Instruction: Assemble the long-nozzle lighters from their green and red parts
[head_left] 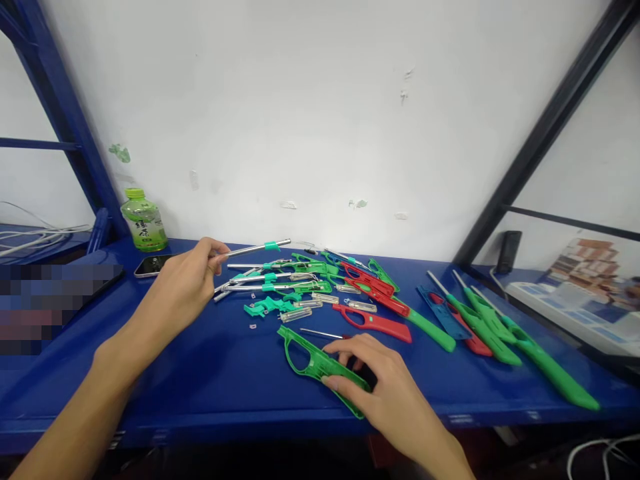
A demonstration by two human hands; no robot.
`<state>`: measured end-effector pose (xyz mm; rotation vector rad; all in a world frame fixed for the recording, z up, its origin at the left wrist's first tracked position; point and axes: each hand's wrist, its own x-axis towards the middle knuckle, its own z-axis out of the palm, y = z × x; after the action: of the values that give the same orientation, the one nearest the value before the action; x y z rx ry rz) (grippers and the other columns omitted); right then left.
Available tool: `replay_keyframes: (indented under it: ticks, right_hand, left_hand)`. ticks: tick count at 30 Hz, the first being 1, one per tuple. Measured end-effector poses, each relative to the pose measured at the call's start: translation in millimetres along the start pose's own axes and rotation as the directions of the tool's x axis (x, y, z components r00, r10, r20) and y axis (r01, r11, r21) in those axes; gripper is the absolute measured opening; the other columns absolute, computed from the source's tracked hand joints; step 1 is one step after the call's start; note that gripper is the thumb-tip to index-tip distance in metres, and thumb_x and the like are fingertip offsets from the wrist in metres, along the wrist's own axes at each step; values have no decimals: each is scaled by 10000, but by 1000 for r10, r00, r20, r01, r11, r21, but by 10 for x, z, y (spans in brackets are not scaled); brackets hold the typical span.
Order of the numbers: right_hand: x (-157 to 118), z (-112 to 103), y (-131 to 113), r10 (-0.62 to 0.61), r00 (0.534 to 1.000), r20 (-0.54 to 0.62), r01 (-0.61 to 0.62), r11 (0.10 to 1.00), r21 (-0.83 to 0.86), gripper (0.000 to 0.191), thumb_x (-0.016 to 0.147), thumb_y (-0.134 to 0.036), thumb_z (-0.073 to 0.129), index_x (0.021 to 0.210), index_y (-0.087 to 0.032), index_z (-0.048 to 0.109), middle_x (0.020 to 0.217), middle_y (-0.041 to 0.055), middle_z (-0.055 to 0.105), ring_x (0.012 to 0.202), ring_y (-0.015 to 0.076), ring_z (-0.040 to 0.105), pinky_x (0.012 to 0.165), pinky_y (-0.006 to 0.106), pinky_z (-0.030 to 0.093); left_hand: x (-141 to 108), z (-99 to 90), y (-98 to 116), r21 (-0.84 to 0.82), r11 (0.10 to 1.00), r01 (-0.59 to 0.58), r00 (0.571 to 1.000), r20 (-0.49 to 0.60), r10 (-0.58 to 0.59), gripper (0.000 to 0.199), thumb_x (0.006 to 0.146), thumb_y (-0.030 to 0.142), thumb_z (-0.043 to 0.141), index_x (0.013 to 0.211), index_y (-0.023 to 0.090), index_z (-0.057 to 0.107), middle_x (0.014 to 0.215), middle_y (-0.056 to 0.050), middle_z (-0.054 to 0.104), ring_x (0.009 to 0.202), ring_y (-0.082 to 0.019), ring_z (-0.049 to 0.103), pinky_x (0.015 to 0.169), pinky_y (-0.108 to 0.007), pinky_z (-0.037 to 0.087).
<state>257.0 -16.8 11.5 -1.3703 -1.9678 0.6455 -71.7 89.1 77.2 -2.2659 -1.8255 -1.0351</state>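
My left hand (203, 267) is closed around one end of a thin metal lighter tube (255, 249) with a green collar, raised above the blue table. Near the table's front, my right hand (373, 380) pinches a green lighter shell half (320, 365), its hollow inside facing up. A screwdriver's metal shaft (323, 333) points left from beside that hand; its handle is mostly hidden under the fingers, and I cannot tell whether they grip it. Between the hands lie more metal tubes (250, 288), clear fuel reservoirs (296, 315) and green trigger pieces (270, 306).
Red shell halves (383, 325) and other green ones lie behind my right hand. Several lighters (550, 370) with long green handles lie at the right. At the left back stand a green tea bottle (144, 223) and a phone (150, 266). A white wall (320, 133) rises behind the table.
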Motion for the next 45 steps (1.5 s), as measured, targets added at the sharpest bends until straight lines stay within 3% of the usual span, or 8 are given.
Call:
replay_keyframes:
  ticks: [7,17,25,28,33,36,41,45]
  right_hand:
    - [15,4,7,-13,1000,7,13,1000,-5,195,979,-372,821,1172,-357,796,1040,-3,718,988,227,689,883,349,510]
    - [25,13,69,-74,997,6,74,995,63,229,977,-383,830,1203,-350,847,1111,18,799,1061,243,727,951,353,540]
    - [52,-5,93,-102,995,22,99,991,86,236,993,-336,814,1223,-370,854,1172,15,826,1127,247,729,1012,355,537]
    - [54,-7,101,-100,995,26,97,990,103,227,992,-346,815,1211,-384,856,1164,-3,840,1132,244,733,1023,349,534]
    - [43,7,114,-27,1000,13,26,994,106,230,955,-369,847,1182,-407,846,1176,-30,836,1117,241,751,995,341,543]
    - [35,7,111,22,1000,13,-23,996,92,357,951,-359,845,1295,-438,789,1194,-41,838,1213,269,727,1091,397,503]
    - [16,2,110,50,999,21,-52,995,85,417,955,-395,837,1359,-454,751,1229,-27,821,1201,276,730,1105,422,501]
    - [6,7,126,31,999,6,-32,997,77,379,941,-379,853,1307,-448,784,1251,-16,799,1150,264,737,1031,387,542]
  left_hand:
    - [-9,-2,40,-44,999,19,1000,22,-18,181,1086,303,373,1133,224,528,849,6,621,671,-185,623,701,-309,415]
    - [-88,-145,263,-111,994,16,996,89,-6,209,1104,254,350,1151,186,542,840,42,616,650,-136,585,717,-275,403]
    - [-78,-145,170,-223,974,-47,992,102,71,255,1081,377,369,1169,218,548,804,49,660,578,-136,617,664,-267,457]
    - [-262,-205,72,-210,973,-94,987,110,119,271,1094,400,370,1172,227,564,748,59,651,600,-148,624,688,-266,466]
    - [-908,-185,-209,-195,971,-140,987,52,153,313,1100,532,425,1109,273,601,755,51,689,648,-160,677,660,-236,507]
    - [-1198,-87,-342,-173,982,-80,997,-19,78,330,1091,571,452,1122,302,639,817,45,749,654,-166,717,637,-227,526]
    - [-1255,36,-326,-123,986,-116,993,-23,114,291,1079,534,502,1127,307,678,885,48,791,649,-158,736,624,-211,544]
    - [-1199,77,-281,-128,975,-181,983,-64,174,272,1077,527,540,1078,318,715,952,51,806,799,-165,783,762,-190,583]
